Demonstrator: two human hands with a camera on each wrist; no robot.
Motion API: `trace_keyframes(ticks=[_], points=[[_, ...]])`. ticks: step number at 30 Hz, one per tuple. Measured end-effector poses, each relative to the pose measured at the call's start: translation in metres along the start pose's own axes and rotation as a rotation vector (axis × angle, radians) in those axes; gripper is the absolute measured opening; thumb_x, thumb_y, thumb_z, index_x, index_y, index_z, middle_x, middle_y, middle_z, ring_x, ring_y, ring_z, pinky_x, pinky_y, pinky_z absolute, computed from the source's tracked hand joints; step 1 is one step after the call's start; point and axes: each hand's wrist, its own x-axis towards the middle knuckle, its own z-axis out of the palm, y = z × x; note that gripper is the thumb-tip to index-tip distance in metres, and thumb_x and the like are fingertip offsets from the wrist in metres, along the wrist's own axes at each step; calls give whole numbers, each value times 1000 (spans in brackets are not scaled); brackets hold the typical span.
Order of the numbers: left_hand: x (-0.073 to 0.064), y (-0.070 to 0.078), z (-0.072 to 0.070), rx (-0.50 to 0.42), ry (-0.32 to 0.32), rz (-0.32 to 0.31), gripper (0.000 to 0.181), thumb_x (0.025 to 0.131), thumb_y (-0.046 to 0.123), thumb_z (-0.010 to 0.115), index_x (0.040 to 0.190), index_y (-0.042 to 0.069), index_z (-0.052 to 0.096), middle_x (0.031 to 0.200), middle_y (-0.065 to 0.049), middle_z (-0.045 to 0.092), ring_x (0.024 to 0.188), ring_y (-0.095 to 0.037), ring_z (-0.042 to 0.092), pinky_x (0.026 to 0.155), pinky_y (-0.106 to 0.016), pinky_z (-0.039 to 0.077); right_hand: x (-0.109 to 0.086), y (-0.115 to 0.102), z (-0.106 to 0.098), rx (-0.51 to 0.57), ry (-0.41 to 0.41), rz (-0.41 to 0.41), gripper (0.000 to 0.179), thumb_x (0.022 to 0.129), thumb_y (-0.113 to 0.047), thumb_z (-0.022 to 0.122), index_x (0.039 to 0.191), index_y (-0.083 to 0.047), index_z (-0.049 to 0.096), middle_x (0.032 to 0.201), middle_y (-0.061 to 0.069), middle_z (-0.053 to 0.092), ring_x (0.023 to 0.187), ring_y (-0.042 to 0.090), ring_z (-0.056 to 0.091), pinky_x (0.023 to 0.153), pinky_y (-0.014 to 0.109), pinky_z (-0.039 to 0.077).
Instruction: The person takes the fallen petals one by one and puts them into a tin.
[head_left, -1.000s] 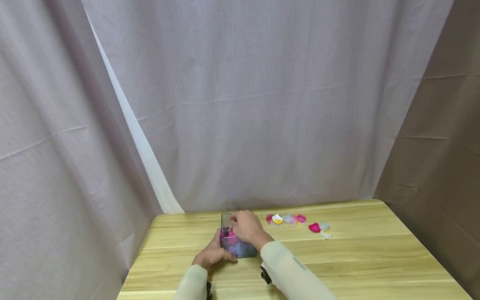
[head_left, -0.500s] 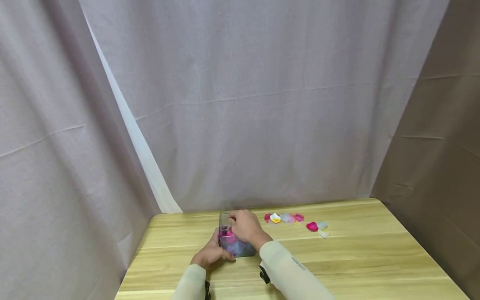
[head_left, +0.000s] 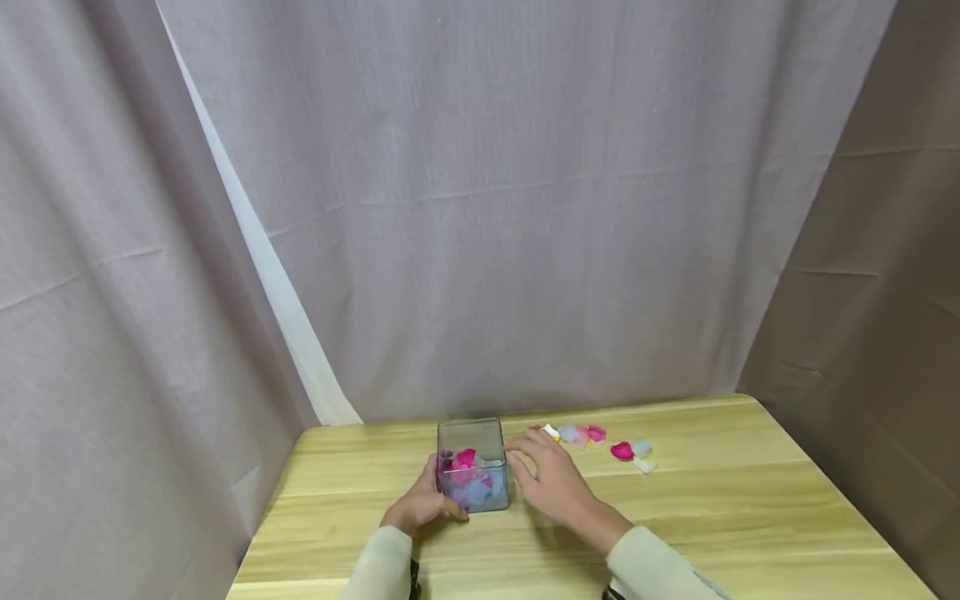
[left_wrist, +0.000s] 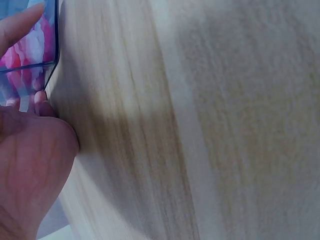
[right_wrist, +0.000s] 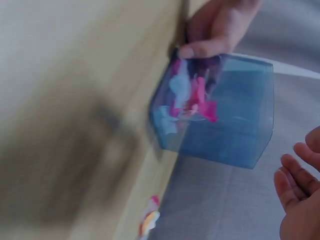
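Observation:
A clear, bluish see-through plastic box (head_left: pixel 471 432) stands on the wooden table, with pink, white, purple and pale blue petals (head_left: pixel 467 468) in its lower part. My left hand (head_left: pixel 422 505) grips the box at its left side, thumb along the front and fingers around the side wall. In the left wrist view the box's corner (left_wrist: pixel 31 65) shows beside the left thumb. My right hand (head_left: pixel 553 482) is just right of the box, its fingers loosely bent and nothing seen in them. The right wrist view shows a gap between those fingers (right_wrist: pixel 295 175) and the box.
Right of the box, a row of loose petals (head_left: pixel 573 433) lies near the table's back edge, its left end partly behind my right hand. Farther right lies a small petal cluster (head_left: pixel 622 451), pink, pale blue and cream. Grey curtains (head_left: pixel 525 250) hang behind the table (head_left: pixel 720 500).
My right hand has come out of the box's opening and moved right, its fingers now loosened. Pink petals are now visible inside. The left hand keeps its hold on the box.

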Motion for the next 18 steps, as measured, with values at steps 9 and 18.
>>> trace_keyframes(ticks=[9, 18], points=[[-7, 4, -1, -29, -22, 5, 121, 62, -6, 86, 164, 9, 22, 170, -29, 31, 157, -53, 26, 130, -74, 8, -56, 20, -26, -74, -19, 40, 16, 94, -9, 76, 108, -18, 79, 109, -8, 74, 108, 14, 68, 97, 40, 61], [-5, 5, 1, -5, -16, -4, 125, 62, -4, 87, 166, 8, 18, 172, -33, 24, 159, -56, 18, 129, -75, 4, -43, 128, -42, -152, -106, 204, 20, 96, -2, 71, 115, -3, 77, 119, 11, 76, 120, 36, 68, 107, 56, 55]])
